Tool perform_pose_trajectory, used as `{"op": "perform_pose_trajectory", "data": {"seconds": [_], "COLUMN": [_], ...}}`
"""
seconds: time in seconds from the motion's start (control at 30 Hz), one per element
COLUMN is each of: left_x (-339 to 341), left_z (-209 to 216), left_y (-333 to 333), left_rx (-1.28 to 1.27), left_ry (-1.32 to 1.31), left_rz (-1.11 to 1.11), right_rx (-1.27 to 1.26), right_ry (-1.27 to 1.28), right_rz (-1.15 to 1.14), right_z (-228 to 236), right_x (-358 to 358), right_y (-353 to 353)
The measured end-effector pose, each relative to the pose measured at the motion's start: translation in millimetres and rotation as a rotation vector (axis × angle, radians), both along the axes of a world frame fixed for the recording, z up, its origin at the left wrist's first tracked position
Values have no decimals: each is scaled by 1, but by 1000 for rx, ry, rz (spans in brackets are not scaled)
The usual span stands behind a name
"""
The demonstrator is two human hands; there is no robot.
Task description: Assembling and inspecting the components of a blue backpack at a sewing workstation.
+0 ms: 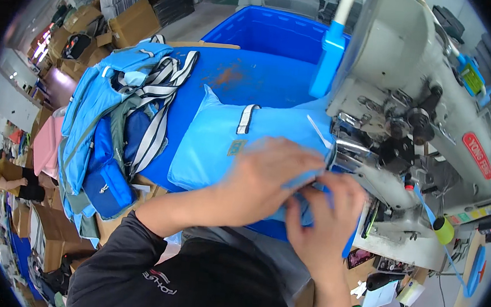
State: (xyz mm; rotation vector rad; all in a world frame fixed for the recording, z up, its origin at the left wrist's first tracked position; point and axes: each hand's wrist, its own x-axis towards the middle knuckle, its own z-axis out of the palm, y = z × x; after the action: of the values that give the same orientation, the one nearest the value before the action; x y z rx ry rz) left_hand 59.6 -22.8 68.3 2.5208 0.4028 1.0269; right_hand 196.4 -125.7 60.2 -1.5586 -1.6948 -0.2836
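Observation:
A light blue fabric bag piece [200, 144] lies on the blue work surface, its right edge at the working end of a grey industrial sewing machine [373, 71]. A short white-and-black striped strap loop [246, 119] and a small tan patch [236, 147] show on it. My left hand [267, 175], slightly blurred, reaches across the piece with fingers bent down over its near right edge. Close beside it, my right hand [330, 215] pinches the same edge between thumb and fingers. The fingertips of both hands nearly meet, partly hiding the cloth there.
Blue bag pieces with striped straps [115, 120] are heaped on the left. Behind the blue work surface [274, 78] stands a blue plastic bin [238, 29]. A yellow-green spool [443, 231] and blue tape hang at right. Further left are cardboard boxes [134, 23] and another person [10, 178].

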Motion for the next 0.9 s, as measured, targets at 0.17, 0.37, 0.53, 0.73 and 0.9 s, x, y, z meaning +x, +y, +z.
{"op": "perform_pose_trajectory", "data": {"seconds": [0.17, 0.37, 0.53, 0.73, 0.9], "left_x": [-2, 8, 15, 13, 9], "left_z": [0, -10, -3, 3, 9], "left_y": [8, -5, -13, -20, -18], "left_rx": [67, 407, 303, 374, 343], "left_ry": [-6, 50, 283, 424, 430], "left_rz": [-10, -93, -3, 101, 103], "right_rx": [-157, 80, -220, -341, -366], "right_ry": [-41, 196, 607, 779, 646], "right_rz": [302, -67, -265, -95, -114], "right_z": [-11, -20, -8, -27, -17], "right_x": [13, 3, 2, 3, -2], "right_y": [-1, -20, -16, -13, -14]}}
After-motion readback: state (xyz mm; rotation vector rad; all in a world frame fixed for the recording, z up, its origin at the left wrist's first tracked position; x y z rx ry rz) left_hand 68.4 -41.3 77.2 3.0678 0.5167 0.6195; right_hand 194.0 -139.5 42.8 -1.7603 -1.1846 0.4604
